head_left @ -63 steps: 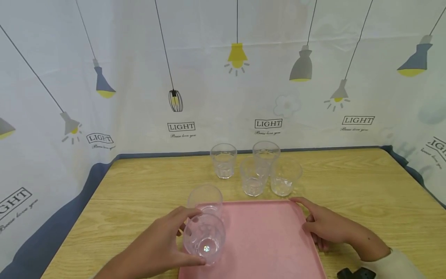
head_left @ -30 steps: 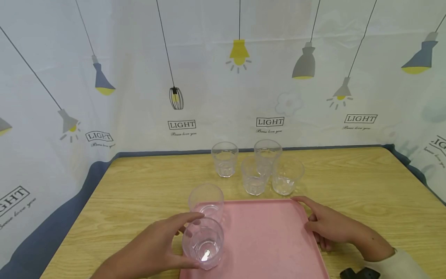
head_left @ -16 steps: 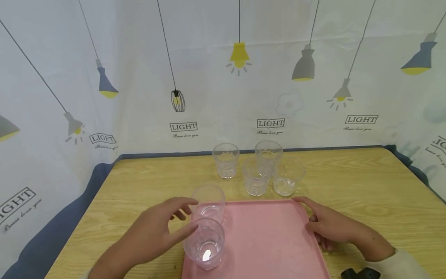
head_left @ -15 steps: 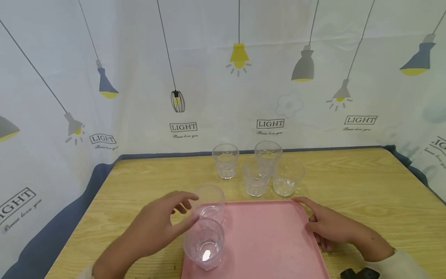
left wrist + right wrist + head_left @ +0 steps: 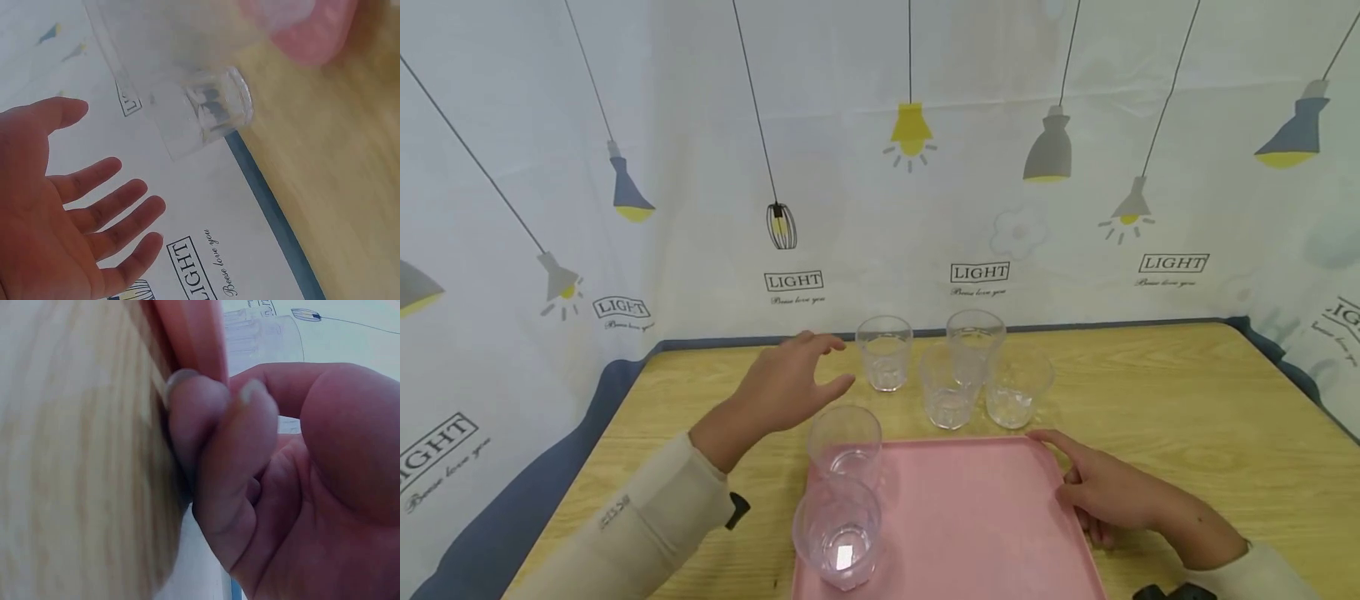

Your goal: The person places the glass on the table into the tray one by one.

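My left hand (image 5: pixel 786 383) is raised over the table's back left, fingers spread and holding nothing. Just right of its fingertips stands an upright clear tumbler (image 5: pixel 885 358). In the left wrist view the palm (image 5: pixel 44 206) faces a tumbler (image 5: pixel 219 106), with a gap between them. Two clear tumblers stand along the left side of the pink tray (image 5: pixel 977 517): a rear one (image 5: pixel 846 442) at the corner and a front one (image 5: pixel 837 533). My right hand (image 5: pixel 1116 487) holds the tray's right rim near its far corner, lower fingers curled against the edge (image 5: pixel 194 337).
Behind the tray, three more clear tumblers stand close together: one at the back (image 5: pixel 976 337), one in front (image 5: pixel 949 396) and one to the right (image 5: pixel 1017 396). The wooden table (image 5: pixel 1165 392) ends at a curtain (image 5: pixel 880 208) printed with lamps. A black object (image 5: pixel 1176 592) shows at the lower right.
My left hand let go of the front tumbler on the tray, then moved up and away to the tumbler at the back left. The right hand has stayed at the tray's edge.
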Tool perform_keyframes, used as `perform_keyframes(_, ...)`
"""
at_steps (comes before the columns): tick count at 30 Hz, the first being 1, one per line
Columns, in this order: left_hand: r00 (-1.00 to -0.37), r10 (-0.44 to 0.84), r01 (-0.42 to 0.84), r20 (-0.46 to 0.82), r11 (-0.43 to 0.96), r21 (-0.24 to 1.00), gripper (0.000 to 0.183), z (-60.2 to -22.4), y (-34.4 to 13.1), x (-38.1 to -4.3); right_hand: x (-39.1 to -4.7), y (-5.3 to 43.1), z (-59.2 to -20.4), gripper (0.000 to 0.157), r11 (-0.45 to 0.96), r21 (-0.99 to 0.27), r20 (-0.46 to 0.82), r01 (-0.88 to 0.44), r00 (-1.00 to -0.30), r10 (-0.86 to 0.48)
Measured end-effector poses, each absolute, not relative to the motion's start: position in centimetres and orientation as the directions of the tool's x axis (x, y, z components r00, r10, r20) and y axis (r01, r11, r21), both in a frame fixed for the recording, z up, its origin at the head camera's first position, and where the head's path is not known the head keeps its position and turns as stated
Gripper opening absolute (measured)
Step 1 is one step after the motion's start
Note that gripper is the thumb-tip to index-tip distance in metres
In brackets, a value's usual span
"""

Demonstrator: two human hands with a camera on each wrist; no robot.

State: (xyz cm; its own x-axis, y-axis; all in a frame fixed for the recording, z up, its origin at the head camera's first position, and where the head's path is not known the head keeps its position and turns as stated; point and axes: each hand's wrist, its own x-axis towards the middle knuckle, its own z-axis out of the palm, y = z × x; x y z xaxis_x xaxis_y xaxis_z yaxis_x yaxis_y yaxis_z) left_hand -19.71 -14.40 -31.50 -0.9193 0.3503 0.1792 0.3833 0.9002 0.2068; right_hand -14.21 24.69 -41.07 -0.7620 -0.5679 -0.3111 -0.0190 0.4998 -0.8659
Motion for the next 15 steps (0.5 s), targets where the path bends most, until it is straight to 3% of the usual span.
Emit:
perform_keyframes(8,-0.925,0.375,0.347,-0.062,0.900,0.265,0.063,-30.4,-13.3,-24.4,-14.3,24.7,-41.2,0.066,0.516,-0.856,-0.310,-0.035,-0.762,-0.568)
perform_keyframes(15,-0.886,0.418,0.356,-0.200,0.891,0.283,0.076,-30.1,-11.7,-27.1,-14.2,24.6,-41.3,0.065,0.492,-0.870,-0.303,-0.031,-0.754,-0.583)
